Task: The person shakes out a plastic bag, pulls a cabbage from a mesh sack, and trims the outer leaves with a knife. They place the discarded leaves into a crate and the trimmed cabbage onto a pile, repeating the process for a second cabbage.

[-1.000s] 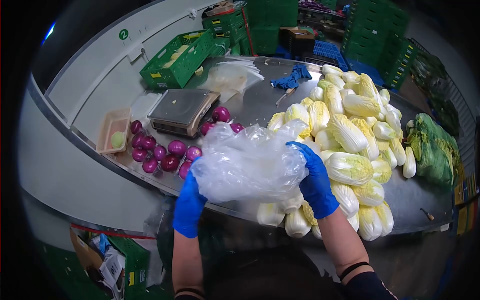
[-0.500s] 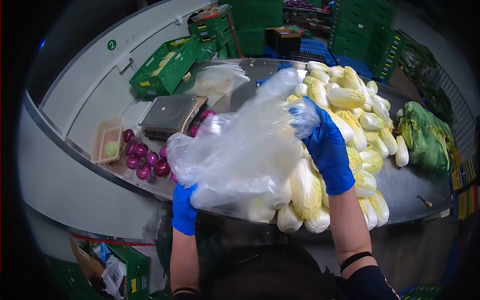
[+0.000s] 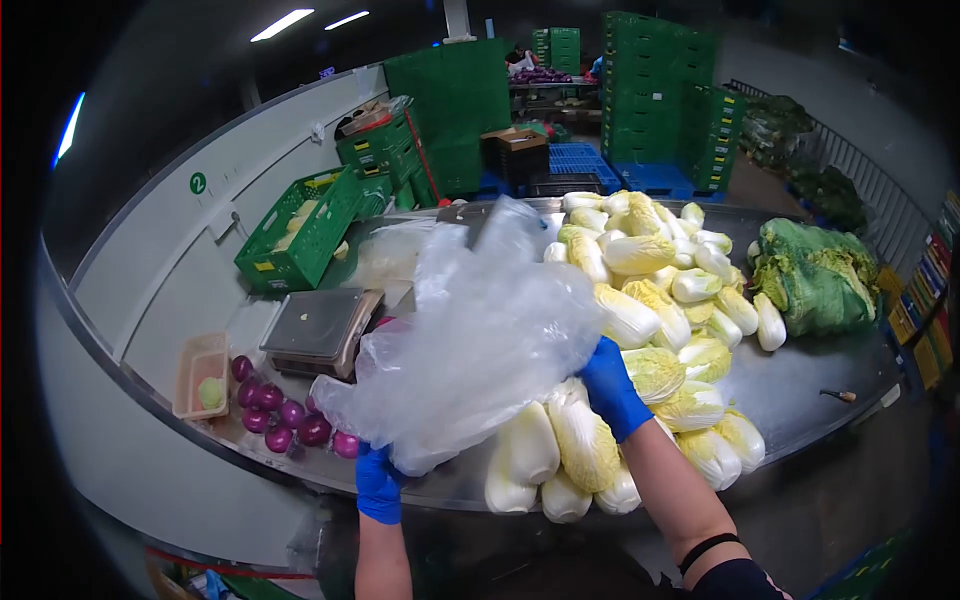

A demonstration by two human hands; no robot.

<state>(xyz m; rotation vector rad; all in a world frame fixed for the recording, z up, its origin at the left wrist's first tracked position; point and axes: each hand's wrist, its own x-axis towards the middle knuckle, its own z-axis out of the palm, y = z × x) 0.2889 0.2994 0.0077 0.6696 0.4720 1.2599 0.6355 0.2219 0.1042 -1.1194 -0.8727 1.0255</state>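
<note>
A large clear plastic bag (image 3: 480,330) is spread between my two hands above the metal table. My left hand (image 3: 378,485), in a blue glove, is closed on the bag's lower left edge. The blue-gloved right hand (image 3: 614,390) grips the bag's right side; its fingertips are partly hidden by the plastic. Beneath and right of the bag lies a big pile of Chinese cabbages (image 3: 655,372). Left of the bag are several red onions (image 3: 290,413), some partly covered by it.
A scale (image 3: 315,322) stands behind the onions, beside a plastic tub (image 3: 203,375) and a green crate (image 3: 300,232). Flat plastic bags (image 3: 385,255) lie farther back. At right are a green net sack (image 3: 818,275) and a knife (image 3: 838,396). Stacked crates (image 3: 655,95) stand beyond the table.
The view has tilted up, showing more of the room. My right hand has come lower and nearer, and the bag has spread wider and changed shape.
</note>
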